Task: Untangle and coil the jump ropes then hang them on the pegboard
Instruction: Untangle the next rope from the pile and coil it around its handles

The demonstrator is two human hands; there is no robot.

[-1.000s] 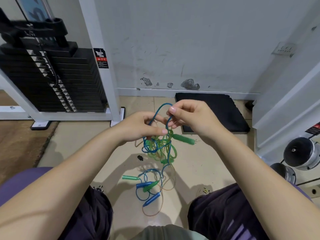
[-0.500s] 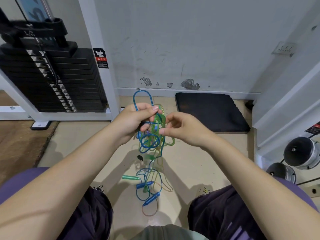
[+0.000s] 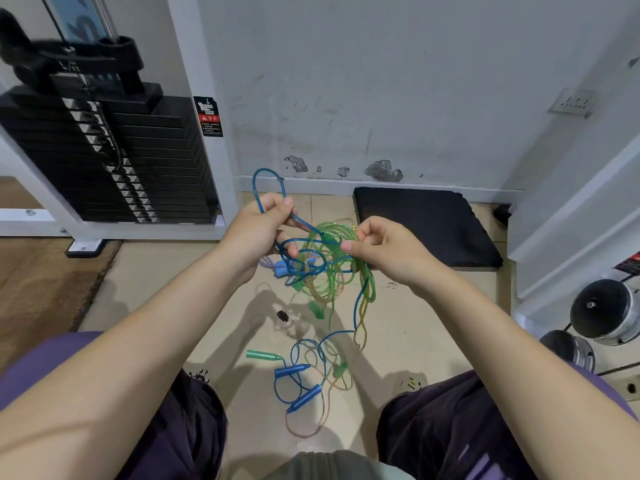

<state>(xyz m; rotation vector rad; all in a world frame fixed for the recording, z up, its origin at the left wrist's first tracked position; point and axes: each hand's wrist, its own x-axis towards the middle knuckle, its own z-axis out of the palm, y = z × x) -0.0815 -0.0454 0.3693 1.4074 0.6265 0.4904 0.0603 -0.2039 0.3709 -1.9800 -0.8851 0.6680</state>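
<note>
Two bare hands hold one tangle of thin glossy plastic jump ropes [image 3: 322, 268] up above the beige tiled floor [image 3: 173, 289], in front of the black padded floor mat [image 3: 422, 230]. Three cord colours show: blue, green and a pale orange-clear one. The left hand [image 3: 258, 233] has its fingers curled round the blue cord, pinching it so that one rounded blue loop [image 3: 268, 187] stands above the knuckles. The right hand [image 3: 384, 247], just right of the knot and nearer the mat, pinches the green cord [image 3: 332, 233] between thumb and bent forefinger.

The loose ends trail to the floor well short of the mat: two blue tapered handles [image 3: 292, 370] and one green tapered handle [image 3: 265, 355] can be counted there.

Far left of the mat stands one black stack of weight plates [image 3: 114, 161], and its white frame bears a black-and-red warning sticker [image 3: 207, 116], the writing too small to read.
</note>
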